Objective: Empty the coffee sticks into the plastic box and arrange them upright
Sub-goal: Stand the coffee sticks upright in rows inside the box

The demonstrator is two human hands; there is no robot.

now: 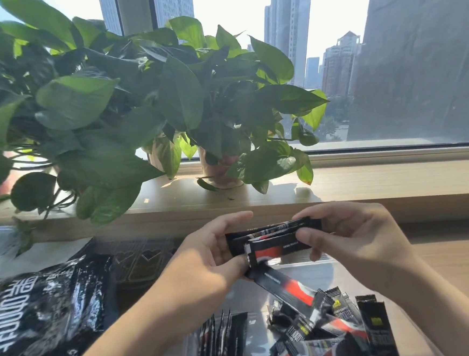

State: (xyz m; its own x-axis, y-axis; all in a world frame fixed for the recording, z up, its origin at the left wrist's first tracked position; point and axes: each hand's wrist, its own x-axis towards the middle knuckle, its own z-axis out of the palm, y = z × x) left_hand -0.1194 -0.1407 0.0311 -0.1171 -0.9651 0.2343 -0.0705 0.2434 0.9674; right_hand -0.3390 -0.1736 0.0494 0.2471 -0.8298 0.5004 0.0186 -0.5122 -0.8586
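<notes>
Both hands hold a small bundle of black-and-red coffee sticks (274,238) lying sideways above the clear plastic box (313,270). My left hand (214,252) grips the bundle's left end, and one stick (286,286) hangs down from it into the box. My right hand (350,236) pinches the bundle's right end. Inside the box, several sticks (223,341) stand on edge at the left, and a loose pile of sticks (332,330) lies jumbled at the right.
A large black coffee bag (42,319) lies on the wooden desk at the left. Potted leafy plants (126,107) stand on the window sill (382,180) behind the box, with trailing leaves reaching the desk's far left.
</notes>
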